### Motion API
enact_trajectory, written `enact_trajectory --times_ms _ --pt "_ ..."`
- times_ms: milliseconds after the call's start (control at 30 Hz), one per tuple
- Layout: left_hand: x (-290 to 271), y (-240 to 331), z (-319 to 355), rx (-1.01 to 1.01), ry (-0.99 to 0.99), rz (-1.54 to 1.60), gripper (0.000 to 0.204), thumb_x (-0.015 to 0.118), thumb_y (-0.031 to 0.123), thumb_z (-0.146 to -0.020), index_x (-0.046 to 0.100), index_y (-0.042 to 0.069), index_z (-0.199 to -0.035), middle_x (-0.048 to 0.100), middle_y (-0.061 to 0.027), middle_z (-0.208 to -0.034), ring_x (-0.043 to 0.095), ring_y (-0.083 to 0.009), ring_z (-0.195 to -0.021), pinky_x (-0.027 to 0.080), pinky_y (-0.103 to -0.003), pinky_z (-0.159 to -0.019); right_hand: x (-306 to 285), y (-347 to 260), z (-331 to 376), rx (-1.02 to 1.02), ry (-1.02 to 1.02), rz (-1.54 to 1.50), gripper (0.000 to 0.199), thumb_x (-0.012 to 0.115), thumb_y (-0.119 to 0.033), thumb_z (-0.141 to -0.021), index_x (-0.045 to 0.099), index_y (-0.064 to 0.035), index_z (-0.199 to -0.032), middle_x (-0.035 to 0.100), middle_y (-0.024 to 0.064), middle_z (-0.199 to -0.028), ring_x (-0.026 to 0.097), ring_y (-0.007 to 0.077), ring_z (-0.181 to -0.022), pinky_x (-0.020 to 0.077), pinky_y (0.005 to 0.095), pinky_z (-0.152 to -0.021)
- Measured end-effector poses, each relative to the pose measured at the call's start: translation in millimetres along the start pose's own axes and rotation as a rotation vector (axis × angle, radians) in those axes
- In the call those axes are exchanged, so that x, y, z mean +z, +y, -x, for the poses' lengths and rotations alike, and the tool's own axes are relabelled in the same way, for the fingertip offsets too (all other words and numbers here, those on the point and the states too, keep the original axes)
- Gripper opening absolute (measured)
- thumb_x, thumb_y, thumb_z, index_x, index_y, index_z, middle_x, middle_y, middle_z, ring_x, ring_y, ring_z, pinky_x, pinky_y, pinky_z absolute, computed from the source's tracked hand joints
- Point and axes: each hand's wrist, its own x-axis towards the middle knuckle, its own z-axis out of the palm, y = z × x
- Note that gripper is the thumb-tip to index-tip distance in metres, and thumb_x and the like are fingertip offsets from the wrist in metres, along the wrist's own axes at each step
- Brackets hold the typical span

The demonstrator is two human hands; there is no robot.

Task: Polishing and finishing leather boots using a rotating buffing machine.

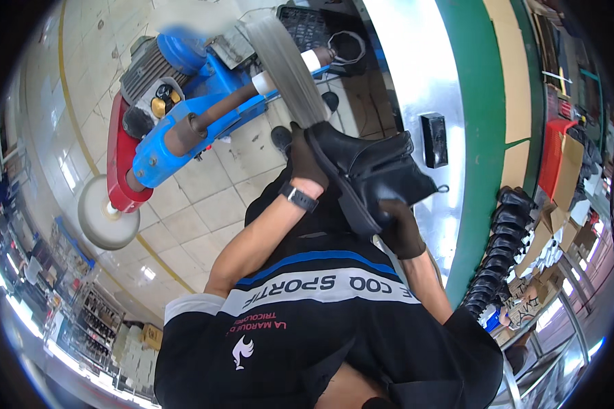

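Observation:
A black ankle boot (375, 165) with a side zipper and a pull loop lies sideways between my gloved hands. Its toe is up against the lower edge of a wide grey buffing wheel (285, 68), whose surface looks streaked. My left hand (307, 161), in a dark glove, is closed around the sole side near the toe. At the heel end, my right hand (401, 230) grips the boot, its fingers partly hidden. The wheel sits on the shaft of a blue machine (160, 155).
A pale round wheel (108, 213) is on the machine's near left end. To my right runs a metal bench (450, 88) with a green border, bearing a black block (434, 140). Several black boots (505, 238) stand in a row beyond it. A black crate (307, 31) is behind the wheel.

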Motion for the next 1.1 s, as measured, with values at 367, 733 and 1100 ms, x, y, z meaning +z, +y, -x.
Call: enact_trajectory --times_ms 367,733,1100 --pt "-52.8 38.8 -80.3 0.046 0.198 -0.148 0.042 0.021 0.024 -0.095 0.028 0.009 -0.134 0.039 -0.0101 -0.133 0.038 -0.0254 -0.121 0.03 -0.04 -0.102 40.5 59.3 -131.8 -0.017 -0.087 -0.222 0.038 0.066 0.008 -0.065 0.055 -0.0036 -0.099 0.057 0.0102 -0.101 0.055 0.0193 -0.096 0.0442 0.0304 -0.084" --pt "-35.0 23.1 2.9 0.113 -0.196 -0.883 0.065 0.032 0.052 -0.089 0.037 -0.001 -0.126 0.048 -0.0152 -0.121 0.046 -0.0277 -0.113 0.034 -0.039 -0.099 57.4 -53.0 -7.4 -0.365 -0.117 0.705 0.062 0.066 -0.011 -0.068 0.043 -0.0069 -0.126 0.051 0.0212 -0.108 0.05 0.0337 -0.103 0.0397 0.037 -0.089" --pt "-43.0 16.3 13.7 -0.283 -0.092 0.061 0.061 0.044 0.053 -0.084 0.046 0.004 -0.121 0.052 -0.0132 -0.116 0.051 -0.0274 -0.107 0.04 -0.04 -0.094 126.3 -98.1 -32.3 -0.48 -0.059 1.539 0.07 0.068 -0.028 -0.06 0.045 -0.0182 -0.125 0.047 0.0284 -0.092 0.049 0.0445 -0.086 0.0433 0.0461 -0.073"
